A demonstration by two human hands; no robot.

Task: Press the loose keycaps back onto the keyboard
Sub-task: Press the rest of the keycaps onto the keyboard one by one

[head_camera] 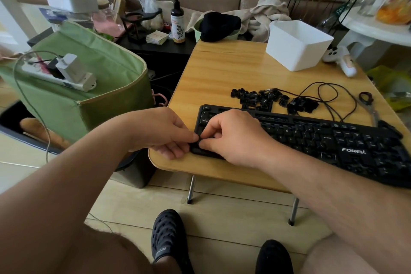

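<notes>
Black plastic keyboard [311, 140]: lies on wooden table [222, 73], long axis running left to right.
Left hand [164, 131]: fingers curled at the keyboard's near-left corner.
Right hand [231, 138]: fingertips meet the left's there, pinching or pressing; any keycap is hidden.
Loose keycaps [273, 100]: piled just behind the keyboard, nearer the right hand.

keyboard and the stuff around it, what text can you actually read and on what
"FOREV": white brand mark on the keyboard, lower right area.
"U I O P", "J K L": keycap legends right of the right hand, faint.
Spray bottle label: too blurred to read.
Loose keycaps: legends unreadable.
</notes>
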